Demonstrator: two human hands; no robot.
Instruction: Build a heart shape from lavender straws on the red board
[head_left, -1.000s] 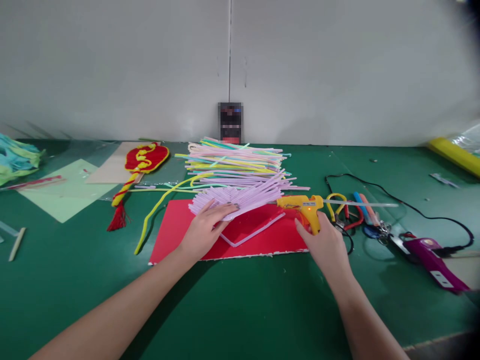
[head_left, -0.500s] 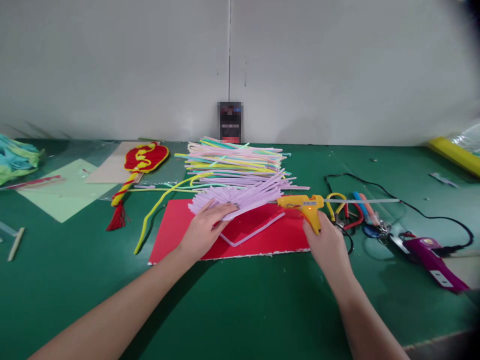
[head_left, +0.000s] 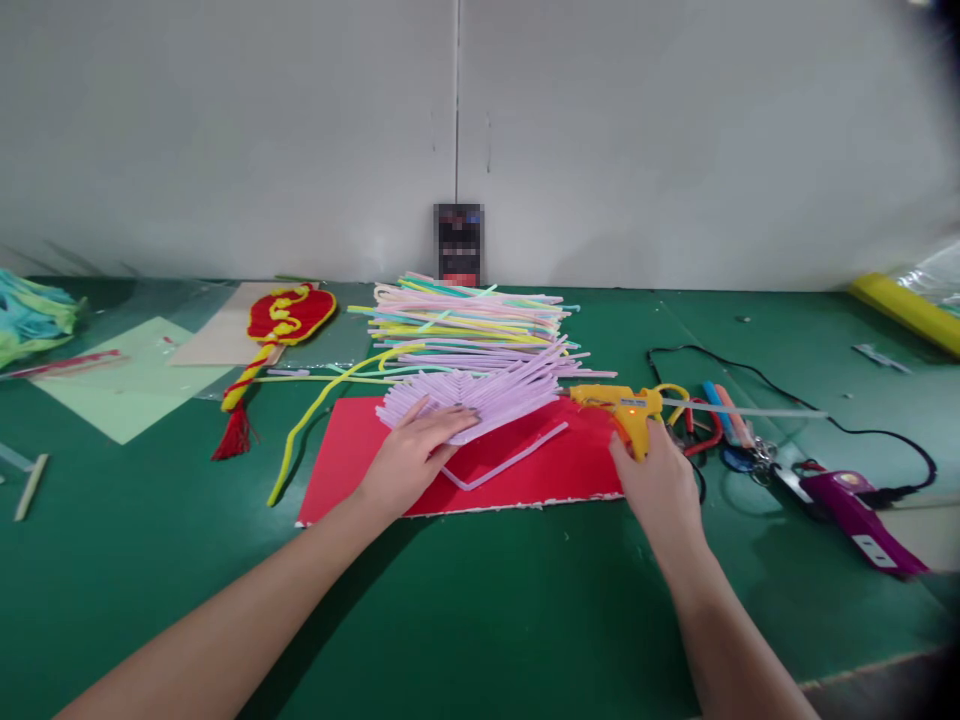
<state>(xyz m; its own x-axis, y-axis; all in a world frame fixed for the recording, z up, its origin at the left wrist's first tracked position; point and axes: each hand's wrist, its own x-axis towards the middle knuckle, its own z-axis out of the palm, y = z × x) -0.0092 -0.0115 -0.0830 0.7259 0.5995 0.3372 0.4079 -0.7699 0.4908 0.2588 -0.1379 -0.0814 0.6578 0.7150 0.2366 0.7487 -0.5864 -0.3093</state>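
The left hand (head_left: 409,462) lies spread on the lilac straw fan (head_left: 487,392), apparently nearly built. The right hand (head_left: 660,480) grips the glue gun (head_left: 622,405); one bent straw (head_left: 510,462) lies loose.

Soft, even light falls from above; shadows under the arms are weak. The edges look stretched, and the right corners are dark and blurred.

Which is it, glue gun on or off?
On, it seems: a small orange lamp glows on the glue gun that the right hand grips.
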